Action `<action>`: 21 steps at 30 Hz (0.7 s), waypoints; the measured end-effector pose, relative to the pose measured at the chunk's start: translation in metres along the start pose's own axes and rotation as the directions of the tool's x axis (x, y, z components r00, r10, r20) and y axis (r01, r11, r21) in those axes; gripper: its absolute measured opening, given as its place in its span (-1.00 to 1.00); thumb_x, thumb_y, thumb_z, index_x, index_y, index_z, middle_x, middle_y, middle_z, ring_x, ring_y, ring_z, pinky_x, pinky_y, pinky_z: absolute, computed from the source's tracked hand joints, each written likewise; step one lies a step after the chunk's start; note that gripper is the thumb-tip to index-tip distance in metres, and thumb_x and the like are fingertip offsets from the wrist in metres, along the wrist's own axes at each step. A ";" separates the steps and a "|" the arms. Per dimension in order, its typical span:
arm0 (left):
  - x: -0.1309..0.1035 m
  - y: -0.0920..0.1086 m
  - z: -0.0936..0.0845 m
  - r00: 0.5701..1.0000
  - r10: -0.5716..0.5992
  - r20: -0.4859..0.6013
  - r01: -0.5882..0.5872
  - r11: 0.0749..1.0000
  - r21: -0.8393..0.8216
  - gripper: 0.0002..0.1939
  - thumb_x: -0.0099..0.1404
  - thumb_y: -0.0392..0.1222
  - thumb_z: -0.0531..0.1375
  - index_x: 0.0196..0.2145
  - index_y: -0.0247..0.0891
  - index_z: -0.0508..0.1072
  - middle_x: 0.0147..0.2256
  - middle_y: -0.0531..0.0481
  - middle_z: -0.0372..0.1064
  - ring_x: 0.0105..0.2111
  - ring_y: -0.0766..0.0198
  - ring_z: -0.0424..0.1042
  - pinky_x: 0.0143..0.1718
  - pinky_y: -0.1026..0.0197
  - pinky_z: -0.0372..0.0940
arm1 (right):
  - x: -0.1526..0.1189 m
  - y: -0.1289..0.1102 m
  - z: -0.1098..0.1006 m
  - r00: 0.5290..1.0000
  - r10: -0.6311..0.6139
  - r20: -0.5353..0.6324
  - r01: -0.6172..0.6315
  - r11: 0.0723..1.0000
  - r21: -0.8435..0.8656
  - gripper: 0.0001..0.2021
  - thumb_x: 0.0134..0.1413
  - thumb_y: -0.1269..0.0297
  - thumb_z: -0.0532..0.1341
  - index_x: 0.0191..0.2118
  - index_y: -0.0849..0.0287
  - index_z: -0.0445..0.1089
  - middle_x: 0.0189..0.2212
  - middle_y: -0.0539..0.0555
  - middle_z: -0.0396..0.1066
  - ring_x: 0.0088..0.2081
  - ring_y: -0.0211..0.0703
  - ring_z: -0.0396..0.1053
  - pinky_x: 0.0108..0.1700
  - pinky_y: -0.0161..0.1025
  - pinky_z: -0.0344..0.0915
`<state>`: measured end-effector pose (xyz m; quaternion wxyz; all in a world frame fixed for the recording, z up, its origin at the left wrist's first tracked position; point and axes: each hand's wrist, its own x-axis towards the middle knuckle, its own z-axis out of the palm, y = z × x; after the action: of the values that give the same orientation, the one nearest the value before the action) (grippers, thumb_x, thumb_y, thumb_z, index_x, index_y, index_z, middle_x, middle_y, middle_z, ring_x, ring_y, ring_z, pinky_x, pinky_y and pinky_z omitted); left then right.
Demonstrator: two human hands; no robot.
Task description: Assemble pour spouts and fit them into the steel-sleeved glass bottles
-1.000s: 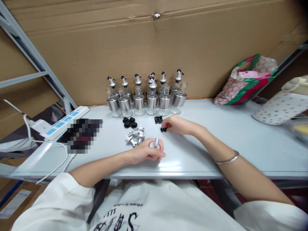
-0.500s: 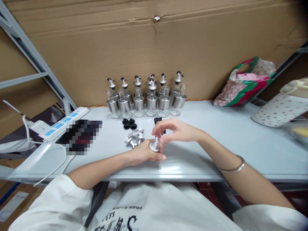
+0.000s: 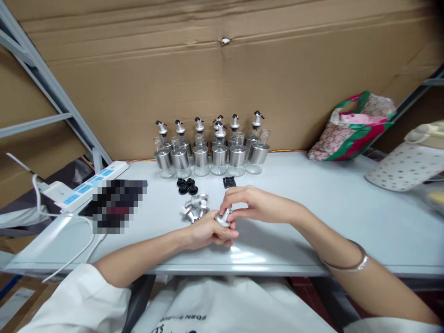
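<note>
A silver pourer cap point(image 3: 222, 220) sits in my left hand point(image 3: 207, 230), whose fingers wrap round it near the table's front edge. From above, my right hand point(image 3: 254, 203) pinches the narrow spout of the same cap between thumb and fingers. Just left of my hands lie several loose silver pourer caps point(image 3: 194, 207). Behind those rest several round black stoppers point(image 3: 187, 186). A row of small black levers point(image 3: 229, 182) lies beyond my right hand. Whatever is under the cap inside my left palm is hidden.
Glass bottles with steel sleeves point(image 3: 219, 155) stand in rows at the back, some topped with pourers. A power strip point(image 3: 93, 185) and a pixelated dark object point(image 3: 116, 203) lie left. To the right are a patterned bag point(image 3: 350, 129) and a spotted white jug point(image 3: 404, 159).
My right hand has come down onto the pourer cap, and its fingers now close round the spout. The whole scene sits slightly lower in view.
</note>
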<state>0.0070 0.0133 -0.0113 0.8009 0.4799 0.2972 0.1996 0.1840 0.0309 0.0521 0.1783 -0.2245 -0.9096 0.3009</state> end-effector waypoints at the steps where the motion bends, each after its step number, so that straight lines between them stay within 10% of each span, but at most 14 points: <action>1: 0.000 0.000 0.000 1.000 0.004 -0.003 -0.004 1.000 -0.011 -0.64 -0.16 -0.22 0.37 -0.53 -0.29 0.22 -0.75 0.29 0.06 -0.75 0.56 0.03 -0.52 0.32 0.06 | 0.000 -0.001 0.000 1.000 -0.018 -0.009 0.018 0.999 -0.033 -0.84 0.17 0.34 0.17 -0.21 0.26 0.48 -0.32 0.10 0.43 -0.25 -0.21 0.36 -0.18 -0.30 0.27; 11: -0.005 0.006 0.002 0.996 -0.032 0.079 0.026 0.996 0.085 -0.56 0.01 -0.12 0.31 -0.19 -0.37 0.33 -0.67 0.16 0.24 -0.76 0.55 -0.01 -0.68 0.36 -0.28 | -0.002 -0.006 0.000 0.996 -0.087 -0.008 0.086 0.993 -0.076 -0.84 0.15 0.45 0.18 -0.20 0.27 0.49 -0.37 0.08 0.39 -0.27 -0.24 0.32 -0.21 -0.34 0.27; 21: -0.004 0.005 0.002 0.988 -0.076 0.133 0.066 0.995 0.073 -0.61 0.04 0.00 0.31 -0.61 -0.31 0.25 -0.79 0.23 0.03 -0.79 0.53 0.01 -0.65 0.32 0.04 | -0.004 -0.006 -0.003 0.997 -0.072 -0.008 0.071 0.993 -0.093 -0.81 0.23 0.35 0.11 -0.16 0.23 0.45 -0.28 0.11 0.39 -0.19 -0.19 0.29 -0.13 -0.26 0.25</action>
<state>0.0049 0.0117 -0.0045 0.8090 0.5085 0.2657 0.1278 0.1875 0.0259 0.0577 0.1836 -0.2016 -0.9289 0.2507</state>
